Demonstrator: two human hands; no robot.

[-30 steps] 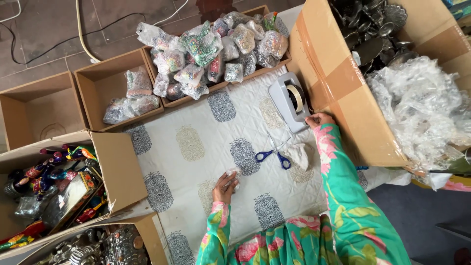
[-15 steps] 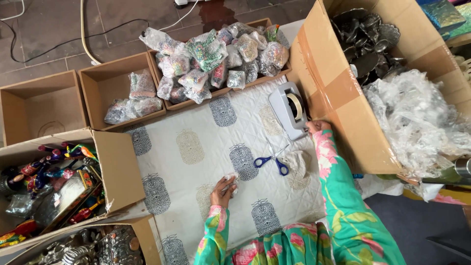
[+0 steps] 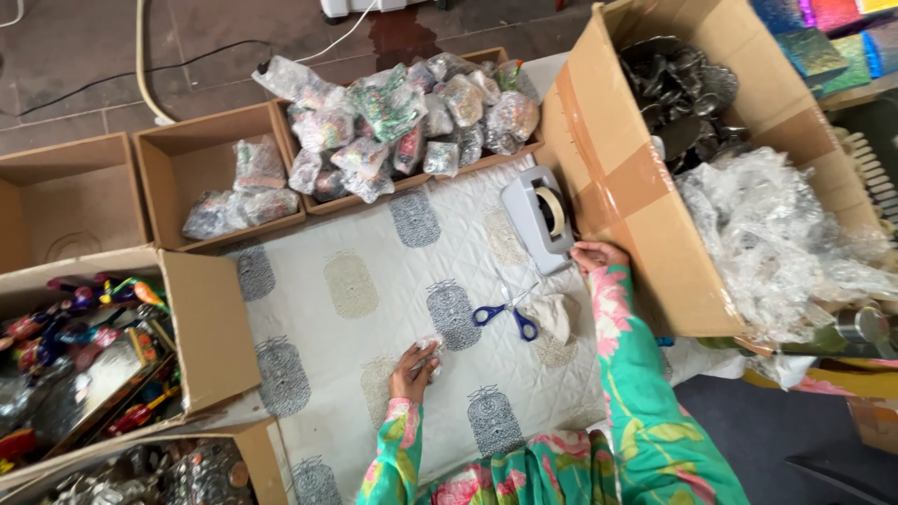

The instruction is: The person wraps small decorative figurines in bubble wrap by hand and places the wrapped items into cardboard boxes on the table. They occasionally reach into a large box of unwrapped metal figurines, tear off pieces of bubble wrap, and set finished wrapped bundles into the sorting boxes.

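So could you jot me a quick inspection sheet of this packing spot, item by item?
Surface: white quilted cloth with grey motifs.
Job's things: small clear packet under left hand; tape dispenser by right hand.
Clutter: blue scissors, crumpled wrap.
Hands: left rests on packet; right at dispenser, grip unclear.
Cables: white and black leads on floor.
Surroundings: cardboard boxes of bagged items, big box of dark metal pieces.

White quilted mat with grey block-printed motifs, spread over the tiled floor, blue-handled scissors near its middle, grey tape dispenser at the far edge (beside a cardboard box), small crumpled plastic packet, pale cloth scrap touching the scissors.
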